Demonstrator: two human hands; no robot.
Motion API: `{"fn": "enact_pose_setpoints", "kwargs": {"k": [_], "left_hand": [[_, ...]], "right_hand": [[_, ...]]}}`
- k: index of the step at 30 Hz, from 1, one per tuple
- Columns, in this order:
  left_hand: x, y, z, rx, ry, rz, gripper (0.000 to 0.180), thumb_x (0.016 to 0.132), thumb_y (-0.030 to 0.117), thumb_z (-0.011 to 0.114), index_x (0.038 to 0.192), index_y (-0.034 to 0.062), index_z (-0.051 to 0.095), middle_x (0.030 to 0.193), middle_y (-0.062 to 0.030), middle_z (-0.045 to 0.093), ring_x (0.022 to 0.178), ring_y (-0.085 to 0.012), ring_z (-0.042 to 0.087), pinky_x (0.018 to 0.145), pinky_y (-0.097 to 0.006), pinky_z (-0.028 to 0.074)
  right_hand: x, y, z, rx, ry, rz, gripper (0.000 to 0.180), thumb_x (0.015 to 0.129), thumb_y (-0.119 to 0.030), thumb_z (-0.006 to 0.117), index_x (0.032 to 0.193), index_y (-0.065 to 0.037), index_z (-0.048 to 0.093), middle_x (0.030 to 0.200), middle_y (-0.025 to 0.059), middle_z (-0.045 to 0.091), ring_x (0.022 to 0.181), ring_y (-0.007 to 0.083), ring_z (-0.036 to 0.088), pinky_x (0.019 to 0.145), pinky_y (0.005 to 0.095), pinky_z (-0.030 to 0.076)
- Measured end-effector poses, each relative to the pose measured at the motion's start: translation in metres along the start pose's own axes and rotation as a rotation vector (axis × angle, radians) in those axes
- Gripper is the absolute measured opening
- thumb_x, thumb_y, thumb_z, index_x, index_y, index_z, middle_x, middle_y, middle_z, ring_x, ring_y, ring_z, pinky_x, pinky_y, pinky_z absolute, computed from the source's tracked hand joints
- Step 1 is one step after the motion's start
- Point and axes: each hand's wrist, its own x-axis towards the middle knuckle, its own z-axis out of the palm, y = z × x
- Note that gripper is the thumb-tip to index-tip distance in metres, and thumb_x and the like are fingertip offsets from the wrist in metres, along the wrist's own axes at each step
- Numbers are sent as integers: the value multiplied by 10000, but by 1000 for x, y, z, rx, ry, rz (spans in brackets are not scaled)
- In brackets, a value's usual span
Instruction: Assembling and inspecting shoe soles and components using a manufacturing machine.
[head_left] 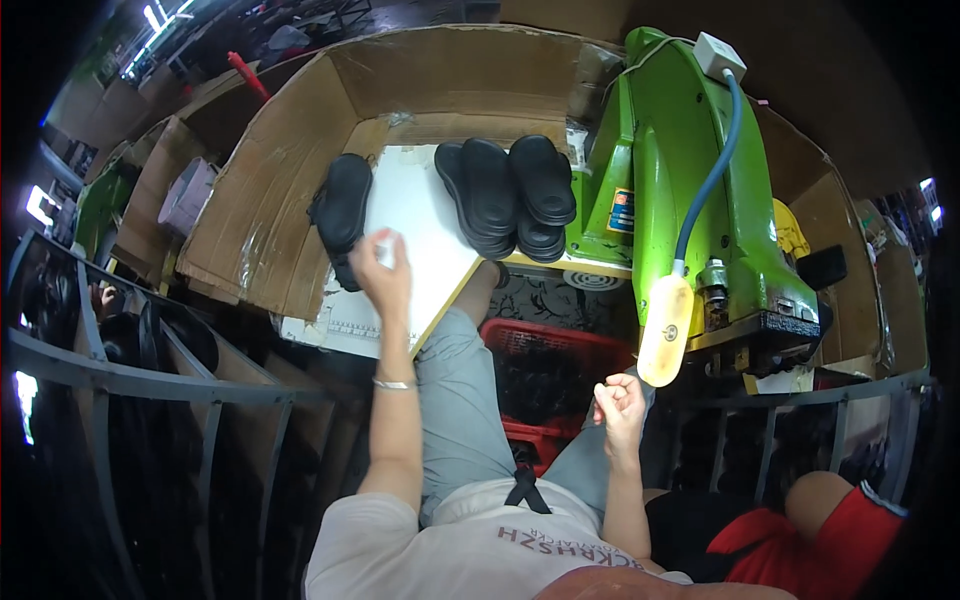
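My left hand (383,268) hovers part-open, holding nothing, over the white board (415,215), just right of 1 black sole (341,205). My right hand (620,400) is fisted below the green machine (680,190).

Matt black rubber soles (510,195), glossy green machine (670,180), creased cardboard (270,220).

A green machine (668,170) stands at the right edge of the surface (420,215), a blue hose (712,170) running down its front. Cardboard walls (290,140) enclose the back and left — below, a red crate (560,345) sits under the surface's front edge.
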Motion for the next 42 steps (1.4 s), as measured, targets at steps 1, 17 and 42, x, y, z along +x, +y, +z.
{"fn": "enact_pose_setpoints", "kwargs": {"k": [1, 17, 42], "left_hand": [[25, -22, -6, 125, 139, 119, 293, 778, 180, 695, 1004, 24, 594, 1029, -135, 590, 995, -298, 527, 883, -408, 415], [-39, -11, -98, -157, 246, 190, 360, 646, 91, 779, 945, 4, 597, 968, -118, 592, 926, -264, 563, 832, -348, 438], [-216, 171, 41, -1009, -881, -183, 122, 781, 11, 699, 712, 9, 598, 630, 48, 531, 551, -12, 406, 494, -176, 318]], "right_hand": [[-1, 0, 0, 1, -16, 12, 182, 846, -13, 608, 955, -63, 471, 630, -6, 515, 467, 49, 454, 425, 174, 373], [-12, 34, 13, -103, -242, 210, 194, 917, -237, 570, 915, -46, 533, 675, 46, 571, 497, 88, 514, 448, 209, 437], [-87, 31, -62, 328, -100, 287, 562, 670, 27, 737, 1186, 61, 517, 1164, 97, 562, 1040, 180, 553, 920, 304, 428]]}}
